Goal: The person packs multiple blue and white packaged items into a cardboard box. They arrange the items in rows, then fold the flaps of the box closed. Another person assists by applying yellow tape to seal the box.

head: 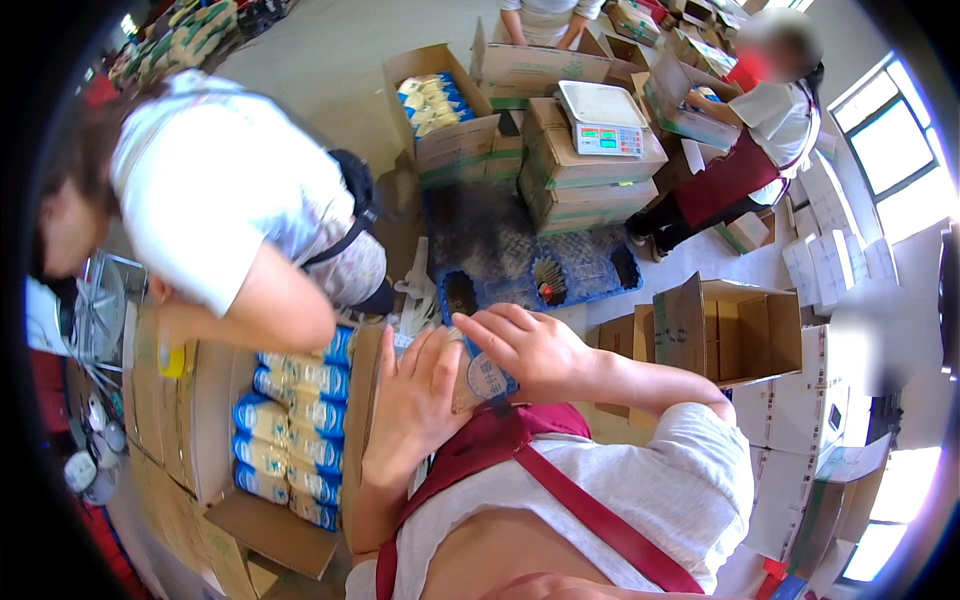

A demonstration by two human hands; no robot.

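Both my hands are close together in front of my red apron. My left hand [420, 397] lies with spread fingers against a blue and clear plastic bag [489, 375] that bears writing. On the bag's other side, my right hand [525, 349] rests bent over its top edge. The bag is largely covered by my hands, so how firmly each one grips it does not show. To the left of my left hand stands an open cardboard box [274, 532] with rows of blue and white plastic packs [315, 442] of pale contents.
A co-worker [202, 187] leans over the box from the left, near a yellow tape roll [172, 360]. Ahead, a digital scale [604, 120] tops stacked cartons [589, 206] on a blue plastic pallet [510, 289]. An empty carton [757, 330] stands at right. Two more people work beyond.
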